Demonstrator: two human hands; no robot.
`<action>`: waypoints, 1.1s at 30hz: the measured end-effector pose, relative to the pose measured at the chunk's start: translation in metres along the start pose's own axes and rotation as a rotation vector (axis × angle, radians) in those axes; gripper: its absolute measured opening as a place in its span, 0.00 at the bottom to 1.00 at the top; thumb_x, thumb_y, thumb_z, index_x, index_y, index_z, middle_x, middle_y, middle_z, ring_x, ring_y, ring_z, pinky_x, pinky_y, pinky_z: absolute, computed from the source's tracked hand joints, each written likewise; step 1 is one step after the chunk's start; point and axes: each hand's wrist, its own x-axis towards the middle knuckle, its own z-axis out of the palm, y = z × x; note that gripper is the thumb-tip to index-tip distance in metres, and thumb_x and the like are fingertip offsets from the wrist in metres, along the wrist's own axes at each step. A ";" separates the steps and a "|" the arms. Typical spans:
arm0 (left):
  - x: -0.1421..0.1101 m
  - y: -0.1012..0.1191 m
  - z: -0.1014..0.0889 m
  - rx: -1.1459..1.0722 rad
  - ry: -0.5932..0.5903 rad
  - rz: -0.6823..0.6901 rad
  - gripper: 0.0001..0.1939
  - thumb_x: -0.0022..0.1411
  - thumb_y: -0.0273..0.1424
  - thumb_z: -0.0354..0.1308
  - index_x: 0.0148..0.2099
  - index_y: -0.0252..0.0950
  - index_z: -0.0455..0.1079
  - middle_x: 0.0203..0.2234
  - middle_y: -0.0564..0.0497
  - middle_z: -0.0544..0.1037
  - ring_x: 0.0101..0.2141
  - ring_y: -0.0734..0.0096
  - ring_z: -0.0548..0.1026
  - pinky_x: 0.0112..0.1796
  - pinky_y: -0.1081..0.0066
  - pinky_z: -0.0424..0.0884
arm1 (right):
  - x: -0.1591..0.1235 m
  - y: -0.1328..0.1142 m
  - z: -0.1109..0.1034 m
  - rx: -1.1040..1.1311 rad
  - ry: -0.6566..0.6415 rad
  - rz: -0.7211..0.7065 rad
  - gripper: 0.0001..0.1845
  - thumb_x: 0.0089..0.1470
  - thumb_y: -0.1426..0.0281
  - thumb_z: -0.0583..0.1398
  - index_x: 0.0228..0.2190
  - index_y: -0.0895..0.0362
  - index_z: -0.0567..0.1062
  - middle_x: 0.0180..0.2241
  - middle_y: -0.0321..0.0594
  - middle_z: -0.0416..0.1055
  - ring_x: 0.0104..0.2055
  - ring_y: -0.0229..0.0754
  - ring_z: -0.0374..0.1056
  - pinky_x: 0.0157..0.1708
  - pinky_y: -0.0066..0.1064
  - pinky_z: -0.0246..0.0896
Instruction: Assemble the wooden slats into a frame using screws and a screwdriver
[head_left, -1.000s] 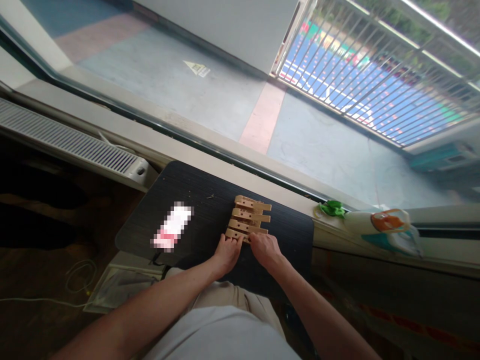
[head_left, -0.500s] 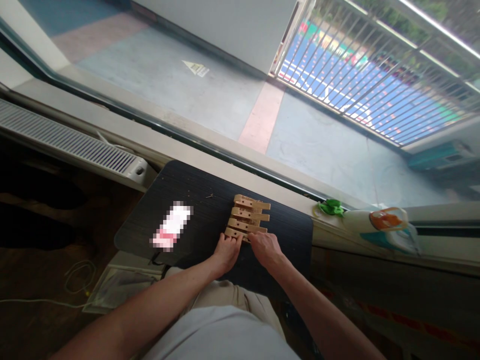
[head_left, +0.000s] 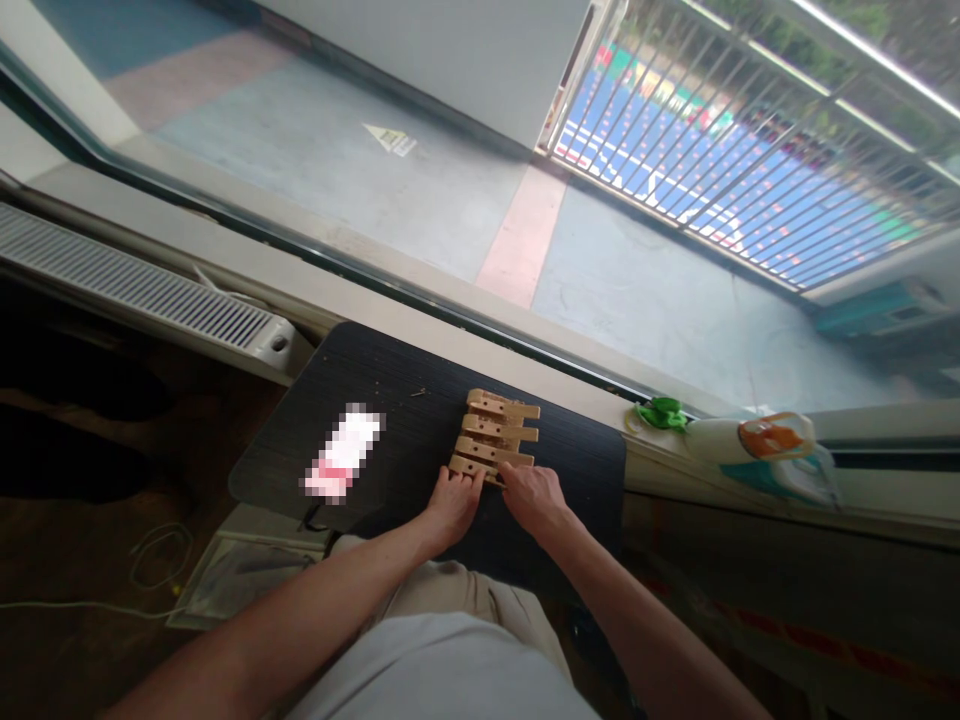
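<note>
A light wooden slatted piece (head_left: 491, 428) lies on the black tabletop (head_left: 420, 440), its several parallel slats marked with small dark holes and a rough brown layer showing between them. My left hand (head_left: 454, 505) is closed at the near left corner, fingertips on the nearest slat. Opposite it, my right hand (head_left: 534, 495) has its fingers bent and closed at the near right end of that slat. Both palms face down, so the undersides of the fingers and the thumbs are mostly hidden.
A blurred-out white and pink patch (head_left: 345, 452) covers something on the table's left side, and small crumbs lie behind. The window sill borders the far edge, holding a green object (head_left: 664, 413) and a white bottle-like item (head_left: 712, 440). A white radiator (head_left: 142, 285) stands left.
My right hand's fingertips have shifted very slightly at the nearest slat. My left hand and the wooden slatted piece stay practically in place.
</note>
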 end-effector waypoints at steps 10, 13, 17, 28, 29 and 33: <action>0.001 0.000 0.003 0.011 -0.006 -0.004 0.27 0.59 0.22 0.45 0.61 0.29 0.50 0.42 0.37 0.74 0.43 0.57 0.70 0.49 0.51 0.54 | 0.009 -0.001 0.012 0.070 0.041 0.053 0.13 0.56 0.73 0.49 0.33 0.59 0.73 0.33 0.46 0.75 0.37 0.43 0.71 0.35 0.28 0.61; 0.001 0.000 0.001 0.014 -0.008 -0.004 0.27 0.59 0.22 0.45 0.61 0.29 0.51 0.42 0.37 0.74 0.44 0.57 0.70 0.49 0.52 0.54 | 0.008 -0.001 0.012 0.068 0.030 0.080 0.13 0.57 0.67 0.51 0.33 0.59 0.73 0.33 0.46 0.75 0.37 0.44 0.71 0.34 0.30 0.62; 0.001 0.000 0.000 0.012 0.001 0.004 0.27 0.58 0.22 0.46 0.61 0.29 0.52 0.43 0.36 0.73 0.44 0.55 0.69 0.48 0.52 0.55 | 0.003 0.001 0.003 0.023 0.024 0.035 0.11 0.55 0.67 0.53 0.36 0.57 0.72 0.34 0.45 0.75 0.38 0.45 0.71 0.33 0.31 0.62; 0.001 0.000 0.002 0.009 -0.013 0.002 0.26 0.59 0.22 0.43 0.61 0.28 0.52 0.42 0.37 0.74 0.44 0.57 0.70 0.49 0.52 0.55 | 0.014 0.003 0.017 0.036 0.031 0.035 0.13 0.57 0.73 0.48 0.33 0.58 0.73 0.34 0.45 0.74 0.38 0.43 0.71 0.34 0.30 0.61; 0.001 0.000 0.001 0.010 -0.015 0.003 0.26 0.59 0.22 0.44 0.61 0.28 0.52 0.42 0.37 0.74 0.44 0.57 0.69 0.49 0.52 0.55 | 0.014 0.003 0.018 0.041 0.030 0.050 0.13 0.57 0.72 0.49 0.33 0.58 0.73 0.34 0.46 0.74 0.38 0.43 0.71 0.34 0.30 0.61; 0.001 0.000 -0.001 0.012 -0.014 0.004 0.27 0.58 0.22 0.44 0.61 0.29 0.52 0.43 0.36 0.74 0.44 0.56 0.69 0.48 0.52 0.55 | 0.011 0.003 0.012 0.048 0.012 0.062 0.12 0.57 0.68 0.51 0.34 0.58 0.72 0.34 0.46 0.75 0.37 0.43 0.71 0.34 0.30 0.61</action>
